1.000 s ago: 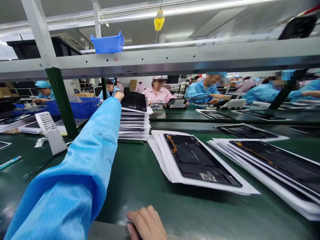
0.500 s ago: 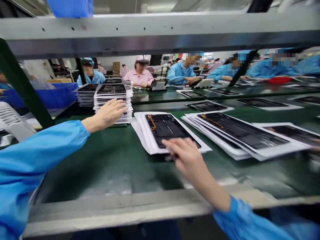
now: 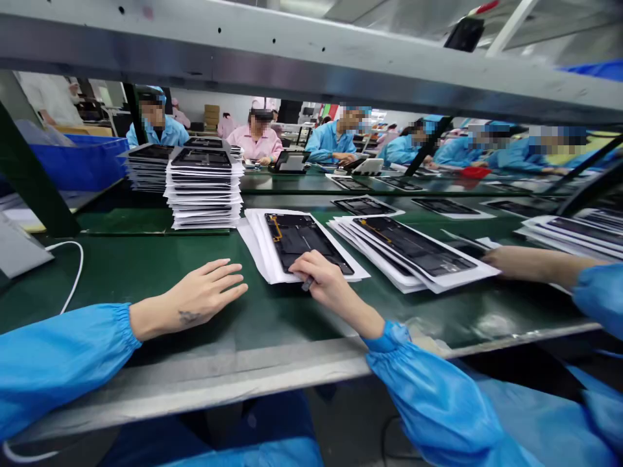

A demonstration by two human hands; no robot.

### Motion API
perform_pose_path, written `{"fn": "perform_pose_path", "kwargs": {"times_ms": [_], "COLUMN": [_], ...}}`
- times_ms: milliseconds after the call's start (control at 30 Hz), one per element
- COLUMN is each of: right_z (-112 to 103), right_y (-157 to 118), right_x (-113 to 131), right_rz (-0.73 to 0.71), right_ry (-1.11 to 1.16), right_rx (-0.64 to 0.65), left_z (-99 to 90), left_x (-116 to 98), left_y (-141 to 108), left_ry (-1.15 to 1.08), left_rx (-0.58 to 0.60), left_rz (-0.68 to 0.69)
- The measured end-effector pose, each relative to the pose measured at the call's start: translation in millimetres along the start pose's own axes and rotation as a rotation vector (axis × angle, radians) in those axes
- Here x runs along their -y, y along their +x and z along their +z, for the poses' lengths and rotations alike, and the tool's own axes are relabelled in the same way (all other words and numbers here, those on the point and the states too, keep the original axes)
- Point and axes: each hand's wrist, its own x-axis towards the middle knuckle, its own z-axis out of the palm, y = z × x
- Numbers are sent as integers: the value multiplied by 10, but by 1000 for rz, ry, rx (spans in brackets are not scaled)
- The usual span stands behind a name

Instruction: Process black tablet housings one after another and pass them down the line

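Observation:
My left hand point(image 3: 197, 299) is open, fingers stretched to the right, low over the green work surface point(image 3: 160, 259) and apart from the panels. My right hand point(image 3: 324, 279) is closed at the near edge of a black tablet-like panel point(image 3: 304, 237). Out of its curled fingers pokes a small dark grey piece point(image 3: 307, 283), too little seen to name its kind. The panel has an orange flex cable point(image 3: 276, 228) at its far left corner. Under it lie several white sheets point(image 3: 256, 250), fanned to the left.
Right of my hand lies another pile of black panels on white paper point(image 3: 413, 250); a co-worker's hand point(image 3: 516, 263) is beside it. A tall stack of panels and sheets point(image 3: 204, 194) stands at the back left. A metal beam point(image 3: 243, 52) crosses above. A white cable point(image 3: 73, 279) lies left.
My left hand has come back from the tall stack towards the near edge. My right hand stays at the panel's near edge. The view has shifted, showing a co-worker's arm at the right.

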Motion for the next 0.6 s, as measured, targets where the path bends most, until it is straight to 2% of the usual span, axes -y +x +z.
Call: {"fn": "perform_pose_path", "kwargs": {"times_ms": [200, 433, 500, 600], "right_z": [-63, -178, -169, -145], "right_y": [78, 187, 187, 156], "right_x": [46, -11, 4, 56], "right_rz": [-22, -44, -49, -40], "right_ry": [-10, 13, 9, -10], "right_rx": [80, 189, 192, 146], "left_z": [35, 33, 30, 13], "left_x": [15, 2, -9, 25], "left_y": [-120, -179, -178, -104], "left_ry": [-20, -60, -155, -575], "left_rx": [5, 43, 58, 74], "left_rz": [-31, -49, -83, -319]}}
